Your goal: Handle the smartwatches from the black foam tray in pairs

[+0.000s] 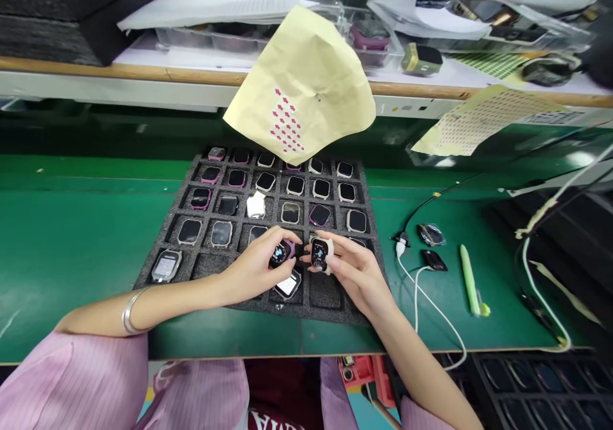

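Note:
My left hand (265,261) is closed around a purple smartwatch (281,253) with a lit dial. A cream-cased smartwatch (320,253), its screen also lit, is pinched in my right hand (354,267). Both watches are held side by side just above a black foam tray (205,267). Several watch cases without straps sit in the tray's compartments. Below my left fingers lies a watch with a bright white screen (288,284). Another lit watch (166,266) rests in the front left compartment, and a white one (256,206) sits near the tray's middle.
Yellow sticker sheets (306,78) hang from the shelf edge (191,77) over the tray's back. On the green bench (86,245), a white cable (431,299), a small black device (433,260) and a green pen-like tool (469,280) lie to the right. A second tray (546,385) sits lower right.

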`<state>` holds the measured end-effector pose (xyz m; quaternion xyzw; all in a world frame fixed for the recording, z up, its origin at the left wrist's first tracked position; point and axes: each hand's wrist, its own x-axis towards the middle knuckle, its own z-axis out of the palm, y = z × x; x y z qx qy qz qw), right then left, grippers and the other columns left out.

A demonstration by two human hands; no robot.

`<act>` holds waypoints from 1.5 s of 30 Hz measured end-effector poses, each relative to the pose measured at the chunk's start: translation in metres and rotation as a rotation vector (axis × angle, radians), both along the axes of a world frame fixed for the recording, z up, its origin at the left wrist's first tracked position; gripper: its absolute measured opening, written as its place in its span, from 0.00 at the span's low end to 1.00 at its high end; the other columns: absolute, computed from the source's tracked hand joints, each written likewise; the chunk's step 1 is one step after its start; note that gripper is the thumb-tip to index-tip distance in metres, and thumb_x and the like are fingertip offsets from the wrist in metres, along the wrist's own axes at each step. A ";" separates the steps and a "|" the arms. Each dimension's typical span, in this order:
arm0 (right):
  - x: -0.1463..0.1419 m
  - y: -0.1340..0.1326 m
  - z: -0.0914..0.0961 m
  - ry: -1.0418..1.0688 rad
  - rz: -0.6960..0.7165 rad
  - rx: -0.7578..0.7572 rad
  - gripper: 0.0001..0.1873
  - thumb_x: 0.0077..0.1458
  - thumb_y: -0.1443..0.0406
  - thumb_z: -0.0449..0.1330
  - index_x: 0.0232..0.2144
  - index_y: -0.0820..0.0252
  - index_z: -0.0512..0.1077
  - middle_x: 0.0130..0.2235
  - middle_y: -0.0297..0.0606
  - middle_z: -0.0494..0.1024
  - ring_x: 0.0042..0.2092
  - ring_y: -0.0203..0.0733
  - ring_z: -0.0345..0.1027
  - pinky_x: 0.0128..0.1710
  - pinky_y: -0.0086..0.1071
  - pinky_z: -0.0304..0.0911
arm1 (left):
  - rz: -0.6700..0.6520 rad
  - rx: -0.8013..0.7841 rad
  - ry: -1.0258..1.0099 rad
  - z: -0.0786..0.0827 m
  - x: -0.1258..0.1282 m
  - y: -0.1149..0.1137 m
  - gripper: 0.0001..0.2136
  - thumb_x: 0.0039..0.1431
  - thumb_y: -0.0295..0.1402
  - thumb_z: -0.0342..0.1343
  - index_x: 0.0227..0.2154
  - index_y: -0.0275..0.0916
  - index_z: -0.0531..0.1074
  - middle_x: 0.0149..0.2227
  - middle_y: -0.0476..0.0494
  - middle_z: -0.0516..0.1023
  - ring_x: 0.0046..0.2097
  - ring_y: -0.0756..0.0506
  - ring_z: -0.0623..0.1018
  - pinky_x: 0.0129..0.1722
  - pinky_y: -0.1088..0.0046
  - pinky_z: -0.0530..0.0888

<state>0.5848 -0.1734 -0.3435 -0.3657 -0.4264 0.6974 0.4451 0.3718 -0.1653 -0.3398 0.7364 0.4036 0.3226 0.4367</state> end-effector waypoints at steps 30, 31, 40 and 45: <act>0.000 -0.005 0.011 -0.097 -0.093 0.078 0.20 0.50 0.63 0.69 0.47 0.52 0.76 0.42 0.40 0.80 0.43 0.53 0.75 0.46 0.44 0.69 | -0.104 0.043 0.037 0.017 -0.005 -0.004 0.16 0.55 0.23 0.50 0.47 0.39 0.64 0.39 0.45 0.69 0.42 0.46 0.71 0.45 0.69 0.68; -0.001 -0.006 0.013 -0.105 -0.094 0.088 0.20 0.50 0.62 0.69 0.47 0.52 0.76 0.42 0.40 0.80 0.43 0.53 0.75 0.45 0.44 0.69 | -0.110 0.056 0.033 0.017 -0.006 -0.004 0.16 0.55 0.23 0.50 0.48 0.39 0.63 0.40 0.45 0.69 0.42 0.46 0.70 0.45 0.69 0.68; -0.007 -0.005 0.016 -0.087 -0.079 0.102 0.21 0.50 0.61 0.69 0.48 0.52 0.75 0.42 0.40 0.80 0.43 0.53 0.75 0.45 0.46 0.69 | -0.092 0.021 0.021 0.016 -0.008 0.000 0.18 0.56 0.24 0.51 0.50 0.40 0.61 0.45 0.43 0.70 0.47 0.45 0.71 0.49 0.68 0.67; -0.007 -0.002 0.010 -0.071 -0.071 0.092 0.19 0.50 0.64 0.69 0.46 0.52 0.76 0.42 0.39 0.80 0.42 0.51 0.76 0.43 0.41 0.70 | -0.093 -0.006 0.004 0.015 -0.007 0.002 0.13 0.57 0.25 0.51 0.45 0.39 0.64 0.43 0.43 0.71 0.46 0.44 0.71 0.48 0.68 0.67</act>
